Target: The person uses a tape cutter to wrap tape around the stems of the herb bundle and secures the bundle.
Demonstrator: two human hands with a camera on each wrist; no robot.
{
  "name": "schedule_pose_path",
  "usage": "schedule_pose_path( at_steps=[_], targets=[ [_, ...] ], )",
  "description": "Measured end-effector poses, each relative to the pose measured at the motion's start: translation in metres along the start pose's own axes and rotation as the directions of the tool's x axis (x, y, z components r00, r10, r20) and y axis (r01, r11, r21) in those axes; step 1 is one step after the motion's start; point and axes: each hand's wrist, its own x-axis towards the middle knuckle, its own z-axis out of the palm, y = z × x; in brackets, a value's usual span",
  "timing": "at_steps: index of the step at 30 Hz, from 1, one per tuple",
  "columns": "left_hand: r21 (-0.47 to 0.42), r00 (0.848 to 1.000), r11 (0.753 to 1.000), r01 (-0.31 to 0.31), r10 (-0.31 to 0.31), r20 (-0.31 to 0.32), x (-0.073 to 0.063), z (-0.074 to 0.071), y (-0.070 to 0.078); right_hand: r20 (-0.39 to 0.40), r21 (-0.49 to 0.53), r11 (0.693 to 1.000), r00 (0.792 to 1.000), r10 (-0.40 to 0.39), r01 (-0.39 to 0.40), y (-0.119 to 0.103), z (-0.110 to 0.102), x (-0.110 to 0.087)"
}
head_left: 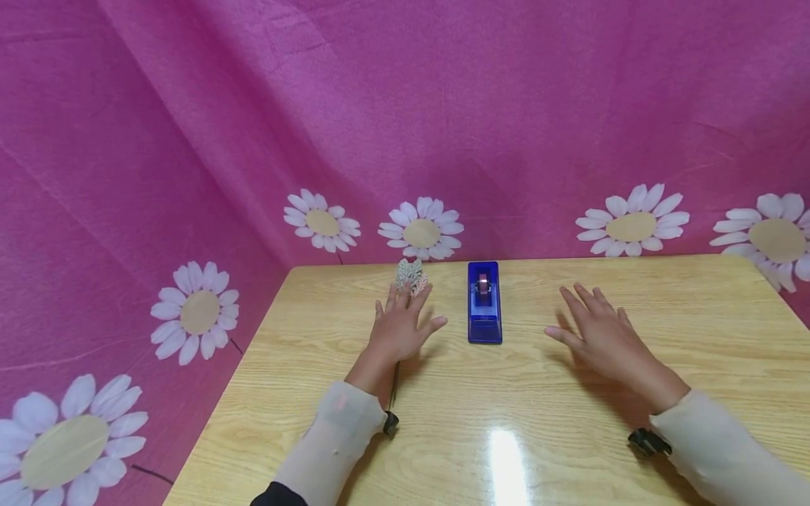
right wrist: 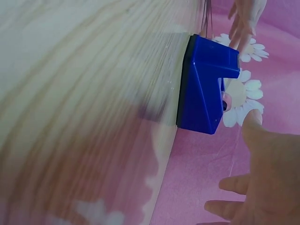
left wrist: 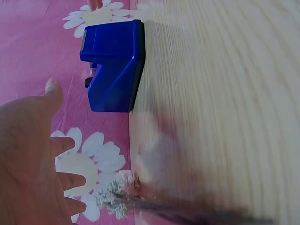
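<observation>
A blue tape dispenser (head_left: 484, 332) stands on the wooden table between the two hands, with a small roll in its upper part. My left hand (head_left: 397, 333) is over the table to its left, fingers spread and holding nothing. Under that hand lies a thin dark-stemmed sprig with pale grey-green and pink tufts (left wrist: 112, 194); its tufted head (head_left: 408, 273) shows beyond the fingertips, while the palm hides part of the stem. Right of the dispenser, my right hand (head_left: 607, 343) is spread above the tabletop, apart from the dispenser and with nothing in it.
The wooden table (head_left: 569, 450) reaches back to a pink cloth (head_left: 506, 126) printed with white daisies, which also hangs along the left side. A dark wrist device (head_left: 649, 443) sits at the right cuff, another (head_left: 391, 424) at the left.
</observation>
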Motion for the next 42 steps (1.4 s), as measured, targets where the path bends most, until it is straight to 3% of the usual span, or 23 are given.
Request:
schedule_pose_path(
  at_steps=[27, 35, 42],
  targets=[
    [-0.045, 0.999, 0.998, -0.05, 0.05, -0.006, 0.026, 0.012, 0.03, -0.027, 0.087, 0.989, 0.992, -0.12, 0.122, -0.039, 0.011, 0.017],
    [-0.086, 0.999, 0.996, -0.027, 0.029, 0.025, 0.039, 0.016, 0.04, -0.055, 0.173, 0.972, 0.987, -0.149, 0.156, -0.052, 0.018, 0.025],
    [-0.163, 0.996, 0.985, -0.059, 0.07, 0.062, 0.046, 0.018, 0.048, -0.043, 0.22, 0.967, 0.992, -0.12, 0.126, -0.063, 0.024, 0.031]
  ],
)
